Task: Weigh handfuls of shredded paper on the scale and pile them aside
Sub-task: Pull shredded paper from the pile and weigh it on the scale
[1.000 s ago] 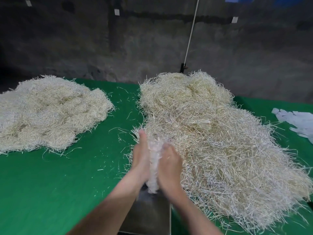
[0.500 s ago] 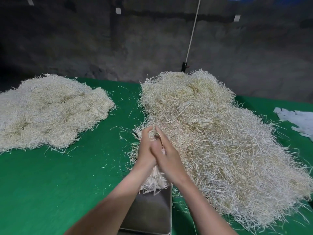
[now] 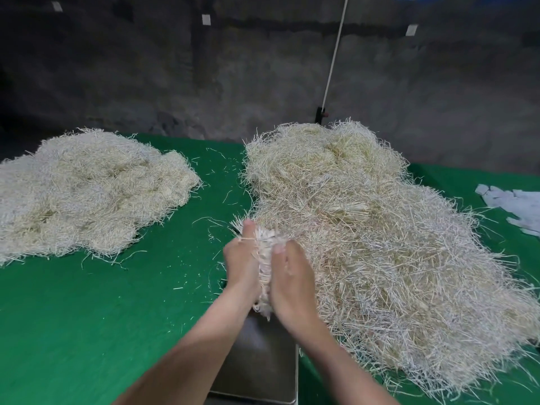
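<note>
A handful of pale shredded paper (image 3: pixel 265 258) is squeezed between my left hand (image 3: pixel 242 261) and my right hand (image 3: pixel 290 276), just above the far end of the steel scale pan (image 3: pixel 260 366). Both hands curl round the bundle, whose strands stick out above and below them. A big heap of shredded paper (image 3: pixel 380 244) lies right of my hands, touching the scale's right side. A second, flatter pile (image 3: pixel 87 191) sits at the far left of the green table (image 3: pixel 87 317). The scale's display is out of sight.
Loose strands are scattered on the green cloth between the two piles. White paper scraps (image 3: pixel 517 206) lie at the right edge. A white cord (image 3: pixel 333 59) runs up the dark wall behind the table.
My hands had closed together over the bundle half a second ago; now they have parted slightly and grip it side by side, a little lower over the scale pan.
</note>
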